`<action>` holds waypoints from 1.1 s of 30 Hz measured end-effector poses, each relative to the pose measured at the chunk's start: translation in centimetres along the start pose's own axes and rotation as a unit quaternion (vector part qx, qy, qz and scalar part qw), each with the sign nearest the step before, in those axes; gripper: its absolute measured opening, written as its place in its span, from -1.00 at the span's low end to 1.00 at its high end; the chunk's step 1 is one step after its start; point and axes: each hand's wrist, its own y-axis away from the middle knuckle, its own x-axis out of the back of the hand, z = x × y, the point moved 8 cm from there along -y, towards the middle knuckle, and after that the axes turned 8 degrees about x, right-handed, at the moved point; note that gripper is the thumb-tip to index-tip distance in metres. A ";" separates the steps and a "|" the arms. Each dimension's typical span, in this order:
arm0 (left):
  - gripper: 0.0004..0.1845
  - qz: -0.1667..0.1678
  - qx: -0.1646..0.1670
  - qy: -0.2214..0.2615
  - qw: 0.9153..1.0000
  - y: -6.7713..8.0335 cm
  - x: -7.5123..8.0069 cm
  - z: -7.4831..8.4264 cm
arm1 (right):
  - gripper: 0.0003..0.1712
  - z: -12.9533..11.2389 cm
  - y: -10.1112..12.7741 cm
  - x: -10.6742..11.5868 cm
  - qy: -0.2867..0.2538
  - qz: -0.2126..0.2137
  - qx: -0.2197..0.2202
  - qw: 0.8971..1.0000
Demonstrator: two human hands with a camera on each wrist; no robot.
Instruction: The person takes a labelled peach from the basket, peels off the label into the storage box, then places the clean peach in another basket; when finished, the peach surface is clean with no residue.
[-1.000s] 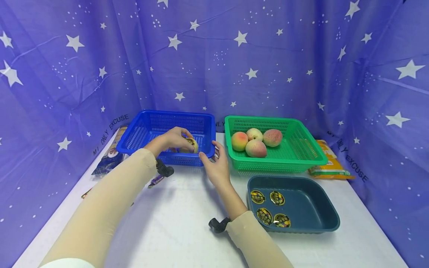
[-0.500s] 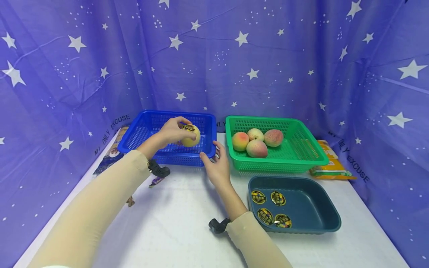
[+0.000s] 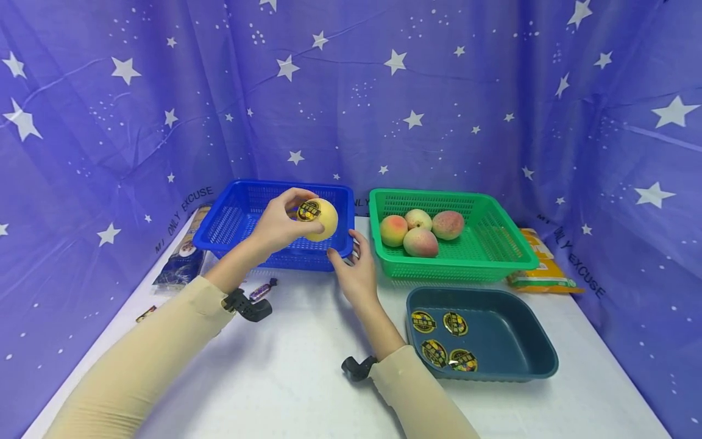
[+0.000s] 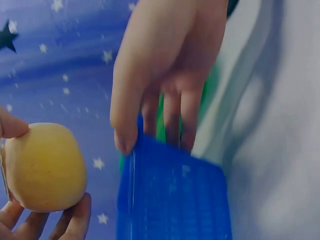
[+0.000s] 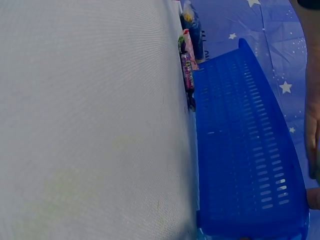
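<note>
My left hand [image 3: 276, 222] holds a round yellow fruit [image 3: 325, 221] between thumb and fingers, above the blue basket [image 3: 307, 262]. A black-and-gold sticker [image 3: 309, 211] shows on the fruit. In the left wrist view, the fruit [image 4: 47, 167] has smooth yellow skin, with fingers beneath it. My right hand [image 3: 358, 274] grips the blue basket's near right corner, its thumb and fingers on either side of the wall. In the right wrist view, the slotted side of the blue basket [image 5: 235, 140] fills much of the right half.
Several peaches [image 3: 421, 242] lie in a green basket [image 3: 460, 268] at the back right. In front stands a dark teal tub [image 3: 499, 329] with several round stickers. A wrapped candy [image 3: 263, 289] and a dark blue bag [image 3: 181, 262] lie left; an orange bag [image 3: 543, 271] lies far right.
My left hand has lifted the yellow fruit from inside the blue basket, up and slightly to the right. My right hand has stayed at the basket's corner.
</note>
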 end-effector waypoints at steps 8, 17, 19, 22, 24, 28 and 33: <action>-0.27 -0.023 -0.075 0.002 0.997 5.0 -2.0 0.4 | -0.14 0.0 -0.2 -0.1 -0.012 -0.004 0.012 1.000; -0.20 -0.050 -0.091 0.037 0.994 9.1 -4.0 -1.7 | -0.13 0.5 -0.1 -0.4 -0.021 -0.012 -0.010 1.000; -0.18 -0.056 -0.094 0.042 0.993 9.7 -4.5 -2.4 | -0.14 0.4 -0.1 -0.3 -0.021 -0.013 -0.005 1.000; -0.17 -0.062 -0.089 0.042 0.993 10.5 -5.2 -3.7 | -0.14 0.3 -0.1 -0.2 -0.014 -0.019 0.001 1.000; -0.16 -0.069 -0.082 0.032 0.994 10.8 -5.7 -4.7 | -0.13 0.3 -0.1 -0.1 -0.015 -0.024 0.003 1.000; -0.16 -0.109 -0.073 0.013 0.991 11.0 -7.0 -6.3 | -0.14 0.2 -0.2 0.2 -0.022 -0.021 0.005 1.000; -0.15 -0.171 -0.071 0.000 0.983 11.2 -8.8 -7.6 | -0.12 0.0 -0.3 0.4 -0.027 -0.019 0.000 0.999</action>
